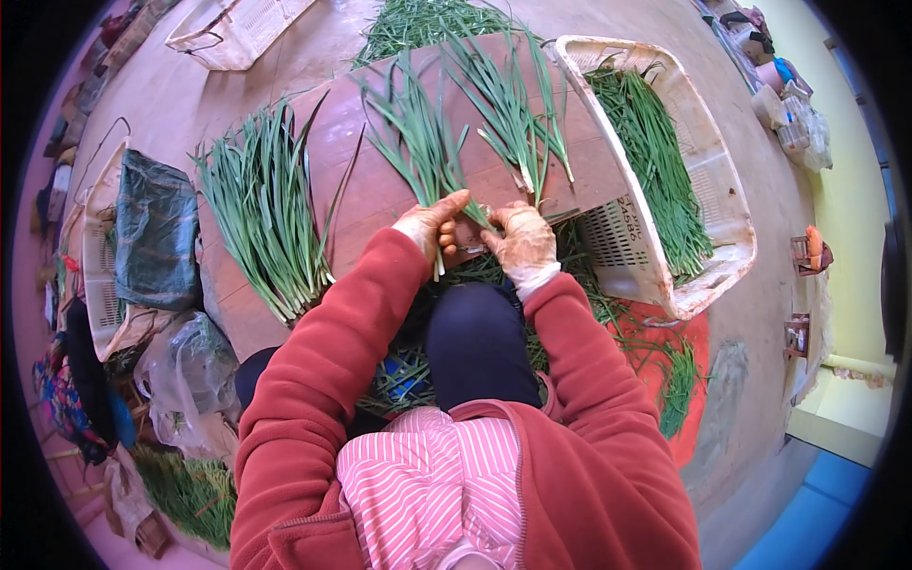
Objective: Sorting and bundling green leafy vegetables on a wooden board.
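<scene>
My left hand (434, 226), in a thin stained glove, is closed around a small bunch of garlic chives (410, 138) whose leaves spread away from me over the reddish-brown board (332, 123). Just to its right, my gloved right hand (525, 243) pinches the lower stalks of a few chives near the board's front edge. Its fingertips partly hide those stalks. Beyond the right hand lies a loose bunch of chives (508, 109), pale ends toward me. A thicker, neatly aligned pile of chives (261, 204) rests on the board's left side.
At the right stands a white plastic crate (739, 228) holding many chives. Another crate (98, 247) with a dark green sheet (157, 228) is at the left, above a clear plastic bag (190, 375). A third crate (228, 38) stands far left. Chive scraps (678, 385) litter the floor by my legs.
</scene>
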Motion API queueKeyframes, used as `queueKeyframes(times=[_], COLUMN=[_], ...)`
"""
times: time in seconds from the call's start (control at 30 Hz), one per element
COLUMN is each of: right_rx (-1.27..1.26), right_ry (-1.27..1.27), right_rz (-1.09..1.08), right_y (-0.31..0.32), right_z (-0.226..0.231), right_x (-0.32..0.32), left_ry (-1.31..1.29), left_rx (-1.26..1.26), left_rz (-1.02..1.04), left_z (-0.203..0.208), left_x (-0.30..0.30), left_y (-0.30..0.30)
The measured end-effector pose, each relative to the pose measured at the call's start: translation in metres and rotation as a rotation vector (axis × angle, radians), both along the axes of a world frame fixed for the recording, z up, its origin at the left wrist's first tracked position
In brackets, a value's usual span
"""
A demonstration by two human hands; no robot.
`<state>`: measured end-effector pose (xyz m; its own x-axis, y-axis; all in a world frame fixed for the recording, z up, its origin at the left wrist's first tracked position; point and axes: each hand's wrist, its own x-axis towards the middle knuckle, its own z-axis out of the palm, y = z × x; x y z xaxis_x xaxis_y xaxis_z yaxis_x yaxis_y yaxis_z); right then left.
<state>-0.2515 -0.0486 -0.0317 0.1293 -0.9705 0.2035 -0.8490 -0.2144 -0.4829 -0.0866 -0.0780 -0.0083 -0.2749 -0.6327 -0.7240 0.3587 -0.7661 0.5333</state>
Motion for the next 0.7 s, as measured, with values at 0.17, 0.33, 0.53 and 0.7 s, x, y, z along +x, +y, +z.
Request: queueKeyframes(times=[0.17, 0.33, 0.53, 0.7], right_rx=[0.118, 0.446, 0.406, 0.225], right_ry=[-0.326, -1.086, -1.085, -0.146], right_rz=[-0.056, -0.292, -0.328, -0.341], right_y=[0.024, 0.035, 0.048, 0.056], right_z=[0.019, 0.02, 0.028, 0.001], right_x=[0.012, 0.006, -0.017, -0.073], left_ry=[0.3, 0.269, 0.202, 0.22], left_rx=[-0.058, -0.113, -0.092, -0.097], left_rz=[0.023, -0.004, 0.095, 0.1], left_z=[-0.008, -0.001, 0.007, 0.013], left_x=[0.004, -0.007, -0.005, 0.014], left_y=[0.008, 0.014, 0.014, 0.005])
